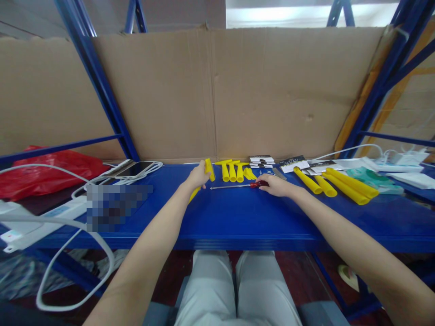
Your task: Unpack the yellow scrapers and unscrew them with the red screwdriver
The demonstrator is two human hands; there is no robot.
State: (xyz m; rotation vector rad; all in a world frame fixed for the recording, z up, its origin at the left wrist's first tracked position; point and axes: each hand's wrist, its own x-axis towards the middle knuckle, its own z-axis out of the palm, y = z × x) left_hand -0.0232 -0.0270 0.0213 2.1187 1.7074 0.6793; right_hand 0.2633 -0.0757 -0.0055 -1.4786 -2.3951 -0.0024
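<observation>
My left hand (198,176) is closed round a yellow piece (210,170) that stands up from its fingers, and more yellow shows below the hand. To the right, my right hand (273,184) grips the red handle of a screwdriver (234,186), whose long metal shaft points left over the blue table. Between and behind the hands several yellow T-shaped parts (232,173) stand in a row, with a small yellow piece (249,174) beside them.
Printed cards (261,160) are stacked at the back. Yellow tubes (348,185) lie right, near a teal plastic bag (377,179). At left are a red bag (54,170), a phone (137,169), white cables and a power strip (50,222). Cardboard (214,95) closes the back.
</observation>
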